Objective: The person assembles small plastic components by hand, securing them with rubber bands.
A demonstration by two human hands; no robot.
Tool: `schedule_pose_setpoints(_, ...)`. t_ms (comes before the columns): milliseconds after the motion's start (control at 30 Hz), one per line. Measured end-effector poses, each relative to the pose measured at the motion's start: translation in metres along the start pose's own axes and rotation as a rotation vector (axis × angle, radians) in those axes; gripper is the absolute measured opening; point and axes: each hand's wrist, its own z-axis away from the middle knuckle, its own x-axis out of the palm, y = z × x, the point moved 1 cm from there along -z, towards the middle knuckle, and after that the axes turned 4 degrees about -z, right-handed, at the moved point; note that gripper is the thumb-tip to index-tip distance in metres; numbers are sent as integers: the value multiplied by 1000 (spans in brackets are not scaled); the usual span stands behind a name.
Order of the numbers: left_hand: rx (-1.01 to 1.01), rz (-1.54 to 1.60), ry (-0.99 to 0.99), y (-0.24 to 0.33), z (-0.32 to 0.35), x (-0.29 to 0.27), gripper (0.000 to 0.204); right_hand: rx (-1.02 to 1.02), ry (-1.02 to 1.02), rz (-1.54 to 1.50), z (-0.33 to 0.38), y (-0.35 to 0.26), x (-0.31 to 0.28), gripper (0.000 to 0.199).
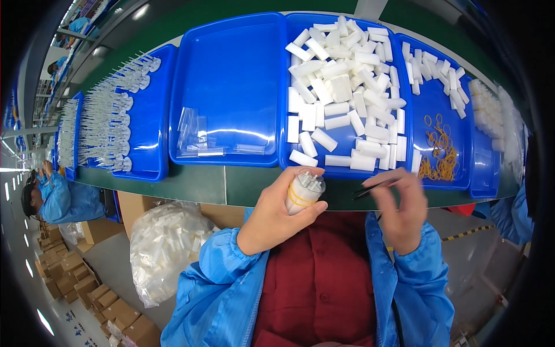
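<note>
My left hand is wrapped round a short white cylinder with yellow rubber bands about its middle. Its upper end looks clear, with small pale bits showing inside. Between the fingers of my right hand is a pair of black tweezers, its tips pointing left toward the cylinder but apart from it. Just beyond both hands, white blocks lie heaped in a blue tray. Yellow rubber bands are piled in the tray at the right, below more white blocks.
Clear plastic strips lie in the left-middle blue tray. Farther left, rows of clear stemmed parts fill another tray. A plastic bag of white pieces sits below the green table edge. A person in blue is at far left.
</note>
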Motion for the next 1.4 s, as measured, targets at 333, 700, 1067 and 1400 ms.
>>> schedule_pose_setpoints(333,65,-33,-81,4,-4,10,45,299,287,-739,-22,-2,16,12)
schedule_pose_setpoints(700,75,-91,-106,2,-5,12,46,321,211,-780,-21,9,17,14)
schedule_pose_setpoints(1067,37,-1,-119,-5,-4,18,43,277,238,-658,-22,2,19,15)
schedule_pose_setpoints(1400,65,6,-128,0,-4,18,41,403,111,-785,-29,14,11,16)
